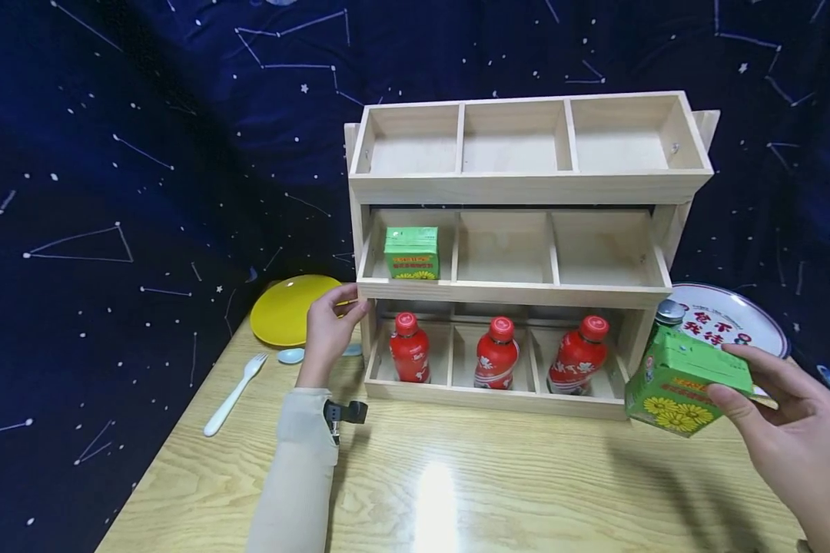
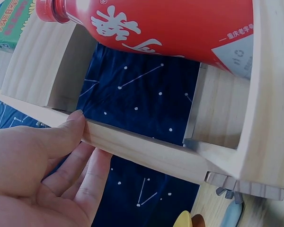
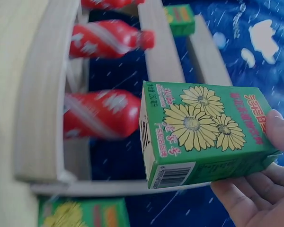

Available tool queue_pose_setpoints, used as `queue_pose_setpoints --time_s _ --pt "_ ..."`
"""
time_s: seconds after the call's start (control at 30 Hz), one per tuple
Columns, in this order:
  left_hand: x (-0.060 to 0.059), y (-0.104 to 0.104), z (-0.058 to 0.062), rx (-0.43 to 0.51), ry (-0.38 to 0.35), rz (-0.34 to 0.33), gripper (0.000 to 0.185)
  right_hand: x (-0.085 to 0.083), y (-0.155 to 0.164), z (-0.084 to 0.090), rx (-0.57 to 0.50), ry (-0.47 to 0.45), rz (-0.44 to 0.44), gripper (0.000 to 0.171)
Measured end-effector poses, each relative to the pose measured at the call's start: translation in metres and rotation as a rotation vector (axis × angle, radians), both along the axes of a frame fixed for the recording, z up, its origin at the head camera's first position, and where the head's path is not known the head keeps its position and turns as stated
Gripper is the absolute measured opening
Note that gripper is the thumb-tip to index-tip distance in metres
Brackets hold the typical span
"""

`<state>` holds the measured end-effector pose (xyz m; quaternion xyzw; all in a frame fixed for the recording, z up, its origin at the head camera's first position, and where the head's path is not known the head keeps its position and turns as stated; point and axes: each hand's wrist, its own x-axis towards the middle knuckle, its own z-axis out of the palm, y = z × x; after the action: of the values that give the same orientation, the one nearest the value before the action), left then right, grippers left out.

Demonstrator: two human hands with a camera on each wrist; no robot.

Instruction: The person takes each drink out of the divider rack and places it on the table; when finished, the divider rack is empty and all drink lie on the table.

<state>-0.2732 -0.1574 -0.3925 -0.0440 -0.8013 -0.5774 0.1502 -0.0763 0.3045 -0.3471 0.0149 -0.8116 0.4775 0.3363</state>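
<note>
My right hand point(image 1: 795, 415) grips a green juice box point(image 1: 688, 380) printed with yellow flowers, thumb on one side and fingers on the other. The juice box is held in front of the lower right corner of a three-tier wooden shelf rack point(image 1: 526, 293). At the rack's left side, my left hand point(image 1: 332, 326) pinches the upright post point(image 2: 146, 153) between thumb and fingers. Another green juice box point(image 1: 413, 253) stands in the left compartment of the middle tier. Red bottles point(image 1: 410, 349) occupy the bottom tier, one per compartment.
A further green carton point(image 3: 83, 213) shows beside the rack in the right wrist view. On the left lie a yellow plate point(image 1: 293, 307), a white fork point(image 1: 235, 395) and a pale blue spoon point(image 1: 291, 355). Behind the held juice box are a white plate point(image 1: 747, 307) and a metal-capped jar point(image 1: 669, 311).
</note>
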Motion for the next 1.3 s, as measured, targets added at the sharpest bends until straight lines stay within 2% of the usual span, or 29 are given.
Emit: queue_pose_setpoints --time_s 0.03,0.1,0.27,0.4,0.47,0.63,0.8,0.87,0.97,1.03,1.2,1.3 --pt "0.000 0.000 0.000 0.001 -0.002 -0.001 0.034 0.001 0.006 -0.005 -0.004 -0.002 -0.006 0.052" --pt "0.000 -0.001 -0.001 0.001 -0.009 -0.001 0.035 0.000 0.018 -0.015 -0.095 0.016 0.028 0.049" --pt "0.003 -0.003 -0.001 0.015 -0.012 0.011 0.034 -0.007 0.048 -0.032 -0.202 0.000 -0.036 0.046" --pt "0.003 -0.004 -0.002 0.011 -0.009 0.010 0.035 -0.012 0.066 -0.044 -0.123 -0.046 -0.191 0.047" --pt "0.003 -0.004 -0.002 0.009 -0.008 0.005 0.035 -0.014 0.073 -0.050 -0.113 -0.053 -0.235 0.047" --pt "0.003 -0.004 -0.003 0.006 0.000 0.009 0.035 -0.022 0.086 -0.061 -0.140 -0.054 -0.285 0.046" --pt "0.002 -0.005 -0.003 0.018 0.005 0.003 0.035 -0.031 0.093 -0.069 -0.179 -0.065 -0.291 0.047" --pt "0.002 -0.004 -0.004 0.022 0.004 0.000 0.035 -0.034 0.095 -0.071 -0.226 -0.095 -0.282 0.048" --pt "0.001 -0.004 -0.004 0.019 -0.007 -0.001 0.035 -0.037 0.100 -0.075 -0.238 -0.130 -0.248 0.049" --pt "0.001 -0.004 -0.004 0.015 -0.014 -0.002 0.035 -0.038 0.104 -0.079 -0.221 -0.129 -0.204 0.048" --pt "-0.001 -0.003 -0.004 0.009 -0.013 -0.003 0.035 -0.038 0.117 -0.092 -0.172 -0.105 -0.032 0.050" --pt "-0.003 -0.002 -0.004 0.011 -0.002 -0.010 0.035 -0.037 0.124 -0.099 -0.127 -0.109 0.027 0.052"
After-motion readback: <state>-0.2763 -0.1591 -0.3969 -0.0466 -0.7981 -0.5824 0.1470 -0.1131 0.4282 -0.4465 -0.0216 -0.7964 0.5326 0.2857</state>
